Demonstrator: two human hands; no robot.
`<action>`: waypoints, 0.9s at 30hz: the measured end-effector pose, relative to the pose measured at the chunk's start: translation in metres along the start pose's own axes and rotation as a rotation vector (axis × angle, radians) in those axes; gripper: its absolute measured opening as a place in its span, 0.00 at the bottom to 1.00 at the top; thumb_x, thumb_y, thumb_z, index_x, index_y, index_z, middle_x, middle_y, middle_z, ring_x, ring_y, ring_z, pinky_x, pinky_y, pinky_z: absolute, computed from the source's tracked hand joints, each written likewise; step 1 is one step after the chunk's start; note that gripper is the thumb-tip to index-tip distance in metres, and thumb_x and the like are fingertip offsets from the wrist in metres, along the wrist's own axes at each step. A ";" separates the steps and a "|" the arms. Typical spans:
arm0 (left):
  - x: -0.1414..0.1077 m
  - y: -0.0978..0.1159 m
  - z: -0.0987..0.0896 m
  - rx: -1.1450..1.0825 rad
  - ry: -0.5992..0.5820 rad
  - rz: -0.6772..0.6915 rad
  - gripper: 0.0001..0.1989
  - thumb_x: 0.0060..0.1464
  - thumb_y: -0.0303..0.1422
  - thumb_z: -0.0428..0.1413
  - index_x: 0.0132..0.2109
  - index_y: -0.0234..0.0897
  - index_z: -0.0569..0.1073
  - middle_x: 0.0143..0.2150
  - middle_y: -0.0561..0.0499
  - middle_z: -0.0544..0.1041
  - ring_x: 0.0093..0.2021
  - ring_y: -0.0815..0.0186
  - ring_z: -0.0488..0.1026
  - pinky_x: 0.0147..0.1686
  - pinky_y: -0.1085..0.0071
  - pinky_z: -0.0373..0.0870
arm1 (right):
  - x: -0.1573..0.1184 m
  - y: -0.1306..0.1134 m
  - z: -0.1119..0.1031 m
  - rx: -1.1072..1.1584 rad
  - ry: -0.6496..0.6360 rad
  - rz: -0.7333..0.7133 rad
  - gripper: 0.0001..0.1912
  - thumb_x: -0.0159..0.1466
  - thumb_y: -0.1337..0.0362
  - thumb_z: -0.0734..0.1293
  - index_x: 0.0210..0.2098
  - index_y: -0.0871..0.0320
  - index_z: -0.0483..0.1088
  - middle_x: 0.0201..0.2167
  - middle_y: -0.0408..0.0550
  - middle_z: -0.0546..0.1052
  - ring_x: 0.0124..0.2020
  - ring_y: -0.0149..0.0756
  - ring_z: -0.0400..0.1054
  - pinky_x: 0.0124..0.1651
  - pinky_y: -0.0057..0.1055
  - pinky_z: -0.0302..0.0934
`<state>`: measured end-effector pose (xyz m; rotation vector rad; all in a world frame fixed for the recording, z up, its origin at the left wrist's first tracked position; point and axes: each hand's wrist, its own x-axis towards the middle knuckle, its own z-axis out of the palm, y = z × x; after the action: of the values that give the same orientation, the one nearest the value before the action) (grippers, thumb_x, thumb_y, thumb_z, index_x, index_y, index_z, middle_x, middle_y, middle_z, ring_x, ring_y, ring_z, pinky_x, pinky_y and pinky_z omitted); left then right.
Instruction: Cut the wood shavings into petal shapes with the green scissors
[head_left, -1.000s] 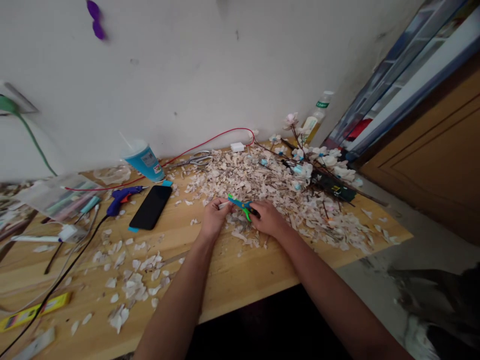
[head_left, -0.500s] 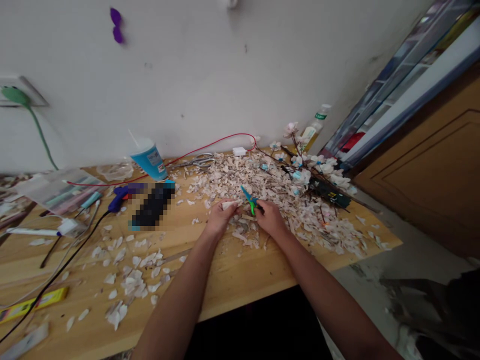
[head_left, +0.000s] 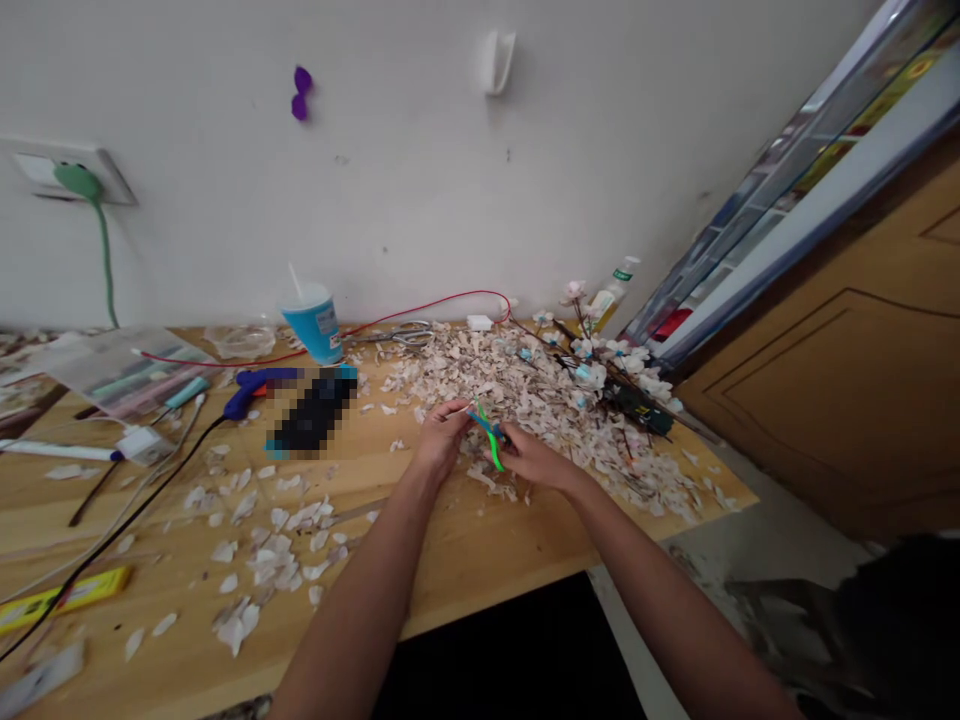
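Note:
My right hand is closed around the handles of small scissors with bright green and blue parts. Their tips point up and left, right at the fingers of my left hand. Those fingers are pinched on a thin white petal, of which only a sliver shows. Both hands are just above the near edge of a broad heap of dry whitish petals on the wooden table.
Flower branches and a bottle stand right of the heap. On the left are a blue cup, a blue glue gun with black cord, a clear pouch of pens, and a yellow packet. Metal scissors lie behind.
The green and blue scissors have turned and come leftward to my left fingers, with my right hand. The petal shows less than before. The camera view has shifted slightly.

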<state>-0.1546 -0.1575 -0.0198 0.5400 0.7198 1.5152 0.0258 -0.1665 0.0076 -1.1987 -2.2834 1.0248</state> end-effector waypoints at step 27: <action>0.000 -0.008 -0.003 0.003 -0.112 -0.183 0.14 0.35 0.30 0.71 0.30 0.32 0.75 0.28 0.51 0.78 0.28 0.70 0.74 0.37 0.73 0.74 | -0.001 -0.010 -0.007 -0.215 0.034 0.143 0.08 0.59 0.59 0.66 0.30 0.58 0.68 0.26 0.43 0.72 0.27 0.31 0.62 0.29 0.26 0.51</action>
<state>-0.1510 -0.1583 -0.0275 0.5421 0.6667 1.3034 0.0252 -0.1674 0.0198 -1.4722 -2.3561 0.8139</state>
